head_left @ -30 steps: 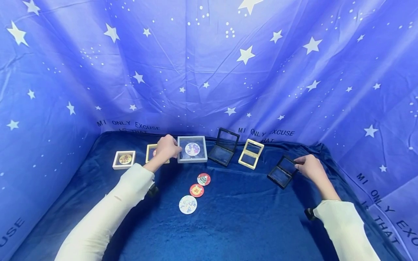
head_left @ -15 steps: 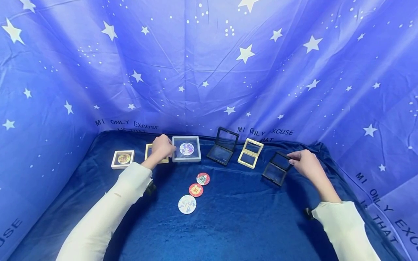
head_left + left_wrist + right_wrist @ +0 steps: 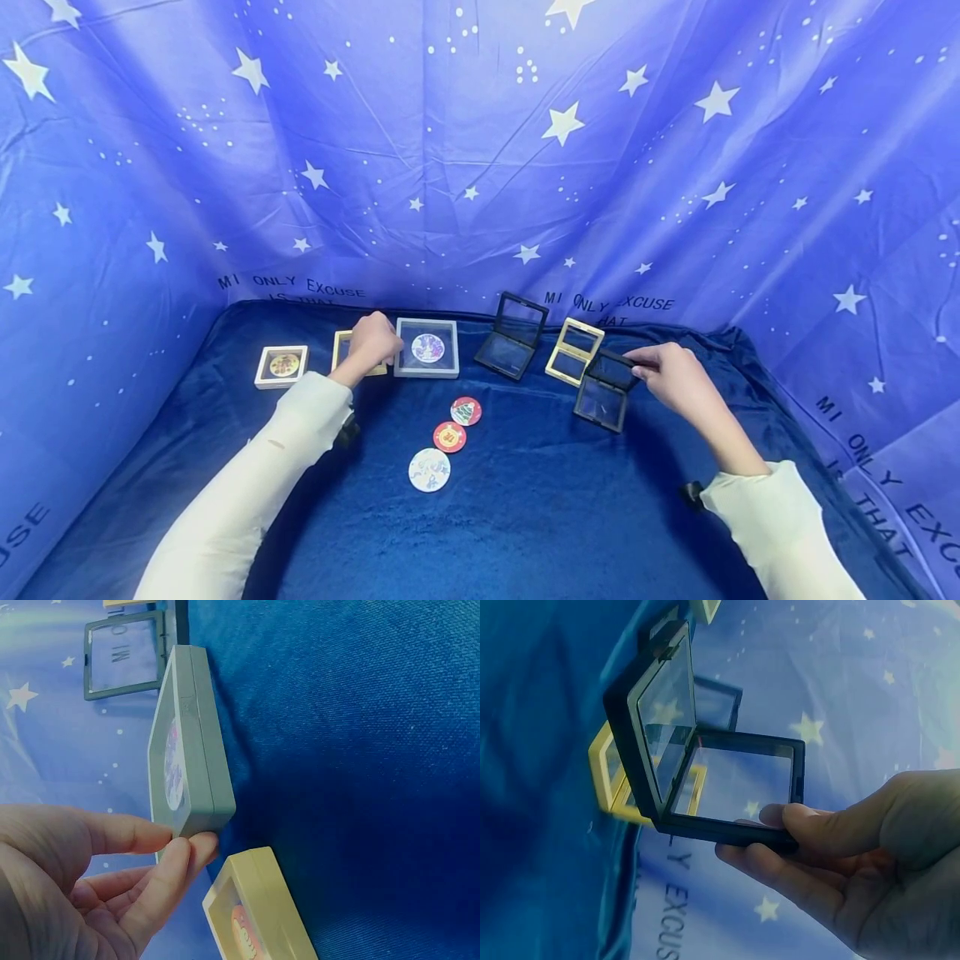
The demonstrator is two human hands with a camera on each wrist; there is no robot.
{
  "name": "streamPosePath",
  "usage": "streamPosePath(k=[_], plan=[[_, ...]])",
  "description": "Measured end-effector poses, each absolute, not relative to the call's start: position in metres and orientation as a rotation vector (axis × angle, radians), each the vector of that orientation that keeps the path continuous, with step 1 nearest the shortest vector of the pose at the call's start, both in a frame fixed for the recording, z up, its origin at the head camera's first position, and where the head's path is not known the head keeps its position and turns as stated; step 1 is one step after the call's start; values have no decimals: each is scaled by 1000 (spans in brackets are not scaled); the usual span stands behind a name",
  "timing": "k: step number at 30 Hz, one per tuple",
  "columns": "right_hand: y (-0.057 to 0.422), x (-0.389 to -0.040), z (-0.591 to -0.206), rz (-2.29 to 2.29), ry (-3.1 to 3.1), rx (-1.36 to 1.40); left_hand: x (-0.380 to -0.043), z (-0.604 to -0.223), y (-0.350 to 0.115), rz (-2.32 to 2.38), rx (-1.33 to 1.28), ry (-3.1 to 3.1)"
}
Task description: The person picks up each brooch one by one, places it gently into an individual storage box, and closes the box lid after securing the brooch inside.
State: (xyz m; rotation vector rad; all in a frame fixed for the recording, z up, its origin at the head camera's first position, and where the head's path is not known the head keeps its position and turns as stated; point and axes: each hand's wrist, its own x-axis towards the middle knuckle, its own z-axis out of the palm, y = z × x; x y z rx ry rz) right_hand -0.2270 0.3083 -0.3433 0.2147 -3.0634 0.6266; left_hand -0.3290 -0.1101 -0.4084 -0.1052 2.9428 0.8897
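Note:
My left hand (image 3: pixel 372 340) pinches the left edge of a grey display case (image 3: pixel 426 373); a round purple-and-white disc (image 3: pixel 174 765) shows inside. Close beside that hand stands a yellow case (image 3: pixel 279 900) with a reddish disc, partly covered by the hand in the head view. At the right, my right hand (image 3: pixel 671 377) grips the lid of an unfolded black display case (image 3: pixel 739 835) between thumb and fingers. Through its clear windows no disc shows. That case overlaps an unfolded yellow case (image 3: pixel 573 342) in the head view.
A larger unfolded black case (image 3: pixel 504 355) stands at the back middle. A pale case (image 3: pixel 282 384) with a gold disc lies at far left. Three loose discs lie mid-table: tree-patterned (image 3: pixel 466 411), red-gold (image 3: pixel 449 437), white-blue (image 3: pixel 429 470). A starry curtain (image 3: pixel 480 167) hangs behind.
The grey case has shifted left toward the yellow case, in my left hand's grip. My right hand has carried the black case leftward, up to the unfolded yellow case.

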Motion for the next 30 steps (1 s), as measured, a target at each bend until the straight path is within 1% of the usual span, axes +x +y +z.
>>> streamPosePath(k=[10,23,30], plan=[[278,-225,-347,636,-3040,333,-332,-414,-107,916,-200,2898],[252,-224,-360,633,-3061,466,-329,-412,-102,827,-162,2973],[240,-226,-365,648,-3076,487,-331,-415,-102,788,-132,2980]])
